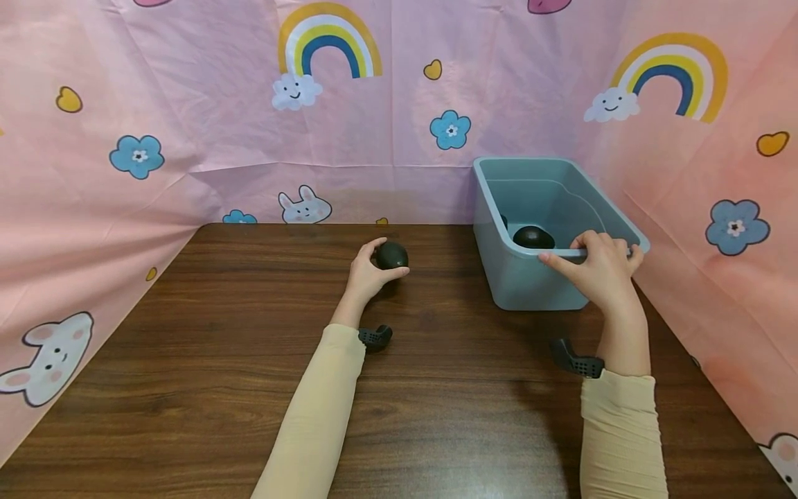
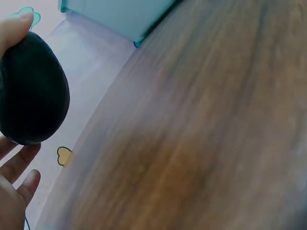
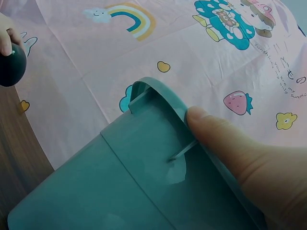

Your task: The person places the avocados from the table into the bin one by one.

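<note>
My left hand (image 1: 366, 270) holds a dark green, smooth avocado (image 1: 393, 256) between thumb and fingers, over the far middle part of the table. In the left wrist view the avocado (image 2: 33, 91) shows its whole egg-like outline, fingertips at both ends. To the right stands a blue-grey plastic bin (image 1: 536, 281). My right hand (image 1: 605, 270) grips its near rim, the thumb (image 3: 225, 139) lying on the rim's outside. Inside the bin lies another dark avocado (image 1: 533, 237), and a sliver of a further dark thing (image 1: 503, 221) peeks out behind the left wall.
The brown wooden table (image 1: 206, 367) ends at a pink cloth (image 1: 237, 138) printed with rainbows, flowers and rabbits, hung along the back and both sides. The bin stands near the back right corner, close to the cloth. Black straps (image 1: 375, 337) sit at both wrists.
</note>
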Available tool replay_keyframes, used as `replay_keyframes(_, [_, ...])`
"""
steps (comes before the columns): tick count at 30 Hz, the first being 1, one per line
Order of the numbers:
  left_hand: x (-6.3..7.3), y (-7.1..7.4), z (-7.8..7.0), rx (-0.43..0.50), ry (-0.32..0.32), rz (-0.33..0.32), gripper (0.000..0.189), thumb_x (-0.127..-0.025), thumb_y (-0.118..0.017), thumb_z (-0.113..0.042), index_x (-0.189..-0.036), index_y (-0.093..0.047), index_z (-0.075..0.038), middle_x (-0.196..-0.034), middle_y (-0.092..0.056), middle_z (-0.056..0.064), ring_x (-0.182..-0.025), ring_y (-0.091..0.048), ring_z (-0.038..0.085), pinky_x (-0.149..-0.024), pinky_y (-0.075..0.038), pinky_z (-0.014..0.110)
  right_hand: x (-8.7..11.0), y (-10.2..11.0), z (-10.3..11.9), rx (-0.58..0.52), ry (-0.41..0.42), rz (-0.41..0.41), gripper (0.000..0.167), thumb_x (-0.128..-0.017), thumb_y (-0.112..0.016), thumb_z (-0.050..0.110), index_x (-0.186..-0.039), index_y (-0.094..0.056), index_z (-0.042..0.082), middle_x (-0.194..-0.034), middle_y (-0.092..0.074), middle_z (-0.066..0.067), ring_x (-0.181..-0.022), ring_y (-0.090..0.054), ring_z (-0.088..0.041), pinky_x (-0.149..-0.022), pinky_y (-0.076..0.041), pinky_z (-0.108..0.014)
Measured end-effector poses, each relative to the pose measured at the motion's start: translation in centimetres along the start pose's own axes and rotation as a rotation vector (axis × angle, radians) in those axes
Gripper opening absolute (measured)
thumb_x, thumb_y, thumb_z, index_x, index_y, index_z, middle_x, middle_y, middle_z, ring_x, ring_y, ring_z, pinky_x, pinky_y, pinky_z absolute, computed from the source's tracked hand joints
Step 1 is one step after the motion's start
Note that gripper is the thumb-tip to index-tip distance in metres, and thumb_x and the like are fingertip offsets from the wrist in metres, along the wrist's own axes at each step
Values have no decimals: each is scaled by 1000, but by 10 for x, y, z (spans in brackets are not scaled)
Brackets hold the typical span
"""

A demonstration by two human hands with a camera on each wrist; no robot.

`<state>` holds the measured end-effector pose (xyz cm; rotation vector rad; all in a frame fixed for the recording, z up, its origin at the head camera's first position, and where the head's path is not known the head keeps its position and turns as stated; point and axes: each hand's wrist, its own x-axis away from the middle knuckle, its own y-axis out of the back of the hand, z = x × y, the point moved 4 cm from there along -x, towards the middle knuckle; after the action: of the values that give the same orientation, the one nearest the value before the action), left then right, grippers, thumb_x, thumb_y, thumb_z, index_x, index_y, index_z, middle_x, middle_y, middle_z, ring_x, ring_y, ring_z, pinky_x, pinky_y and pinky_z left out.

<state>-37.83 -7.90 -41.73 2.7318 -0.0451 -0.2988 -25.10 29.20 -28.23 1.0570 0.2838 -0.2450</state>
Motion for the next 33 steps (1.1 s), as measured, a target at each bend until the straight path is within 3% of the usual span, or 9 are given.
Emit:
replay_keyframes(8, [0,2,-4,4,-28,-28,82,-69,-86,-42,-140,-47,-25,-137,-44,1,-114,-45,24,-91,-42,48,-1,1,1,-1,2,-3,64,-82,-67,57,-100,-53,-3,-97,-52,-20,-98,-37,-46,-98,5,-68])
replay_keyframes(13, [-1,4,-6,-35,-46,-41,83,-68,-85,-45,-140,-47,-25,-137,-44,2,-125,-38,27,-97,-35,55,0,1,1,6,-1,-2,65,-82,-66,58,-101,-54,-3,-99,-52,-21,-100,-37,-47,-97,4,-68])
replay_keyframes(18, [-1,5,-7,-59,-54,-59,84,-67,-85,-47,-139,-48,-25,-137,-45,2,-126,-34,27,-98,-30,57,1,1,1,8,-7,3,67,-82,-66,59,-104,-54,-4,-101,-51,-22,-100,-36,-47,-95,2,-68])
replay_keyframes(33, [0,10,-18,-84,-75,-105,84,-67,-85,-46,-139,-49,-23,-137,-46,4,-129,-29,29,-101,-23,57,2,1,4,6,-11,1,66,-82,-67,58,-102,-54,-3,-96,-50,-19,-99,-35,-46,-94,2,-68])
